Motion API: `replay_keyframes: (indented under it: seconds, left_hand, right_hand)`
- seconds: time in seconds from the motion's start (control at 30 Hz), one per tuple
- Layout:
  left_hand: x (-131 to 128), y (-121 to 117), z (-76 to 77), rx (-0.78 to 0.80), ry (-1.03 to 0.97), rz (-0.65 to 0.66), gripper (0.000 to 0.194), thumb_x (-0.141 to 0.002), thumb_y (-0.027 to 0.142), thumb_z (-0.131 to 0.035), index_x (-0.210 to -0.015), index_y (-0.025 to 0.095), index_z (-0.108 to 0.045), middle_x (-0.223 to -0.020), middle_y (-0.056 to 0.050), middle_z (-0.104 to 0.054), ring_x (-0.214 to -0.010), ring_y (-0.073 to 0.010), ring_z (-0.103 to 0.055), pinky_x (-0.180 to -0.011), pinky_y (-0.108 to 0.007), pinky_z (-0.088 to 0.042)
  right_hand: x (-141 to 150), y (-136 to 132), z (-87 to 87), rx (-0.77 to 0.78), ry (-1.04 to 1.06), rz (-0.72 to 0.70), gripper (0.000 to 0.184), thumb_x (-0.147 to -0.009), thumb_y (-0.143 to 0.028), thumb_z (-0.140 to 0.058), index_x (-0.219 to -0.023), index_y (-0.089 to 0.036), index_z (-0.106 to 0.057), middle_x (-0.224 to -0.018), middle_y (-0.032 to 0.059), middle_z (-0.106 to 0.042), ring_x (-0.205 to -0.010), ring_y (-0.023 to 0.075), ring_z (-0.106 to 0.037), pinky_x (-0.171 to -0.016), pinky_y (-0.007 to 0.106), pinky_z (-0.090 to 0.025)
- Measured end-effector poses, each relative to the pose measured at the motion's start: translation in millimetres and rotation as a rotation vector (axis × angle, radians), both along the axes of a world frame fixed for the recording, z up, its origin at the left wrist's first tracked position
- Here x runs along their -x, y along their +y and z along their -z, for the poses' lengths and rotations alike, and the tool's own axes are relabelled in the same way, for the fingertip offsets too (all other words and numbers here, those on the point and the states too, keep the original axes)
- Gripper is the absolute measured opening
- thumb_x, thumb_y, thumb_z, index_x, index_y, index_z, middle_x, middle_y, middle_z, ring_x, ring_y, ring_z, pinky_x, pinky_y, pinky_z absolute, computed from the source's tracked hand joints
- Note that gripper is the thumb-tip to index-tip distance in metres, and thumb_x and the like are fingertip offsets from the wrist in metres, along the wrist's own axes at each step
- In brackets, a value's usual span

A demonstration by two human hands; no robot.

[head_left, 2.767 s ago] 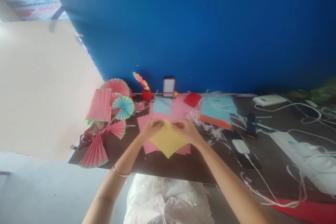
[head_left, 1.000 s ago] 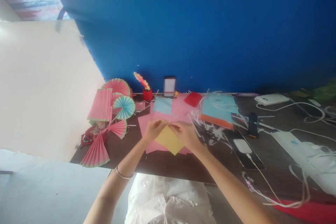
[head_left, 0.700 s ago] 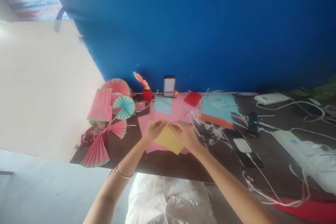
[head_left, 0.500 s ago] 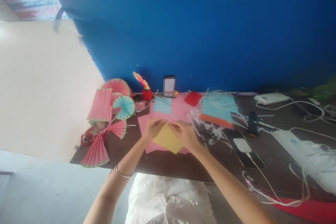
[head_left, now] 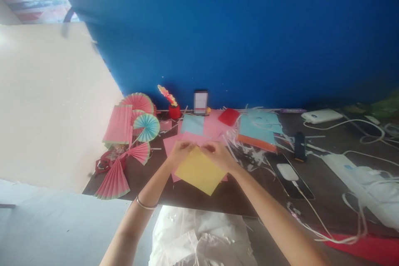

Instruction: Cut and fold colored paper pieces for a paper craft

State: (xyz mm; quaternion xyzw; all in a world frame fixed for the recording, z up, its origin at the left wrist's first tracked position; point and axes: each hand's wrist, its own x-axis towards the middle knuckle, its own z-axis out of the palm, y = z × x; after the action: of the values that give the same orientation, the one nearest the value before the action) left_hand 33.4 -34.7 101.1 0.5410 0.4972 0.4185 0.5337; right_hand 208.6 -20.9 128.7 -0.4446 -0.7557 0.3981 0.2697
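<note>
A yellow sheet of paper (head_left: 202, 171) hangs between my hands, one corner pointing toward me. My left hand (head_left: 183, 152) pinches its far edge on the left, fingers closed. On the right, my right hand (head_left: 217, 154) pinches the same edge, close beside the left. Just what the fingertips do at the top corner is too blurred to tell. Under the yellow sheet lie pink sheets of paper (head_left: 168, 145) on the dark table (head_left: 187, 197), partly covered by it and my hands.
Pleated pink paper fans (head_left: 114, 181) and a blue one (head_left: 147, 128) lie at left. A red pot (head_left: 174, 112) and a small screen (head_left: 200, 103) stand at the back. Rightward are blue sheets (head_left: 260, 126), paper strips, a phone (head_left: 293, 187), and a power strip (head_left: 346, 174) with cables.
The yellow paper now shows larger and reaches nearer to me than half a second ago. My hands have shifted slightly apart, still pinching its far edge.
</note>
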Motion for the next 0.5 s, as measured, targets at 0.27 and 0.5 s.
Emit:
replay_keyframes:
  seconds: [0.27, 0.5]
  left_hand:
    - [5, 3, 5.9, -0.047, 0.034, -0.17, 0.037, -0.067, 0.048, -0.061, -0.067, 0.011, -0.065, -0.057, -0.001, -0.057, -0.053, -0.0111, -0.05, -0.046, -0.021, -0.035]
    - [7, 3, 12.1, 0.002, -0.097, -0.147, 0.033, -0.067, 0.045, -0.064, -0.07, 0.012, -0.066, -0.065, -0.002, -0.061, -0.059, -0.0113, -0.054, -0.054, -0.022, -0.04]
  right_hand:
    - [-20, 8, -4.6, 0.107, 0.016, -0.071, 0.026, -0.073, -0.041, -0.057, -0.079, -0.017, -0.066, -0.085, 0.0056, -0.067, -0.076, 0.019, -0.061, -0.062, 0.027, -0.046]
    - [-24, 12, -2.4, 0.075, -0.028, -0.048, 0.023, -0.073, -0.037, -0.056, -0.075, -0.017, -0.068, -0.081, 0.0057, -0.067, -0.072, 0.0185, -0.061, -0.061, 0.028, -0.046]
